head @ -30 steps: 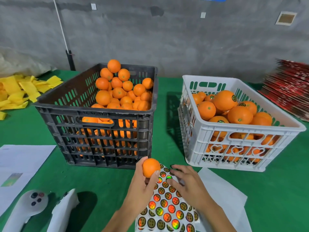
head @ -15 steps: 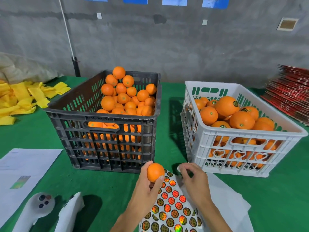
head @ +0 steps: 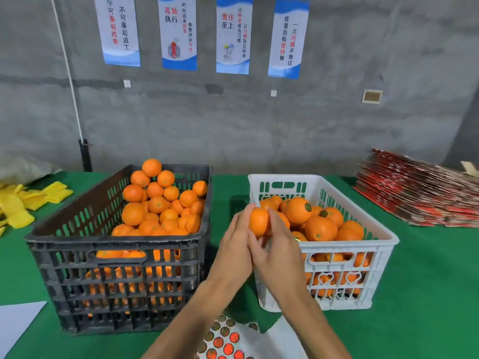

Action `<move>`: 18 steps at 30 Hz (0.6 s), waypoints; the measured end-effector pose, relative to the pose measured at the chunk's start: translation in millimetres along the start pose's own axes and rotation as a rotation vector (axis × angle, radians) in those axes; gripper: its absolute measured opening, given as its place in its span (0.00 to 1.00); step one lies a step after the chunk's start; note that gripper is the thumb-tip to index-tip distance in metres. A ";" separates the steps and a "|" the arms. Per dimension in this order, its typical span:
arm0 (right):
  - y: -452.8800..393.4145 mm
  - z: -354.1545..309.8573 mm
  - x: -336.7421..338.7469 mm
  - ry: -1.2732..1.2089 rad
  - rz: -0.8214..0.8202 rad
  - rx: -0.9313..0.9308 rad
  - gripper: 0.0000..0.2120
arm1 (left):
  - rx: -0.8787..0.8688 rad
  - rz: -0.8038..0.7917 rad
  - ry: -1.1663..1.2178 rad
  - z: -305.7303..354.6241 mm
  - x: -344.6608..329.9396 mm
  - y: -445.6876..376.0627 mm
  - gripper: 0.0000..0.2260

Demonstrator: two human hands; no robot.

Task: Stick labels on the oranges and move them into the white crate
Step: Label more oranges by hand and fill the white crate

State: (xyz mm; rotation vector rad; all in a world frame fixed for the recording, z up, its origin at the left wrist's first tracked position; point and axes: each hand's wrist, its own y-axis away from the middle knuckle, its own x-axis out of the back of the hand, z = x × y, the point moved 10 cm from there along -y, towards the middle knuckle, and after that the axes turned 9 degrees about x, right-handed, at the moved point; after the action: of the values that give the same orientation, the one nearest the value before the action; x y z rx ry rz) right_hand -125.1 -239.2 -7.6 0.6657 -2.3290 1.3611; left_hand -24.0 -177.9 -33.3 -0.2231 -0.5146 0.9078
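Grey wall, Chinese slogan posters (head: 178, 32) — "高效执行", both hands (head: 234, 244) holding orange (head: 258, 221)

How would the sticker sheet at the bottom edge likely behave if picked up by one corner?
The sticker sheet looks thin and lies flat on the green table, so it would probably flop and bend. It is likely light, being paper-like backing with small round labels. Its surface looks glossy, so it may slide easily if pushed.
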 end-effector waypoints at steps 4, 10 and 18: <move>-54.1 43.6 37.1 0.132 0.029 -0.118 0.24 | -0.132 -0.166 -0.173 41.7 -44.3 -46.2 0.33; -90.5 88.2 49.8 0.274 -0.034 -0.065 0.30 | -0.049 -0.186 -0.355 48.8 -64.9 -81.4 0.30; -113.4 81.3 30.6 0.372 -0.101 -0.013 0.21 | 0.032 -0.012 -0.553 48.9 2.1 -104.4 0.23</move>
State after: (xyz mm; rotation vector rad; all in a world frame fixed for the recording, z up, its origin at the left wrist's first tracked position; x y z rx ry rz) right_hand -92.2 -365.4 50.7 0.4716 -1.9825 1.2968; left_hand 24.2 -240.6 50.6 0.0664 -1.0097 0.9646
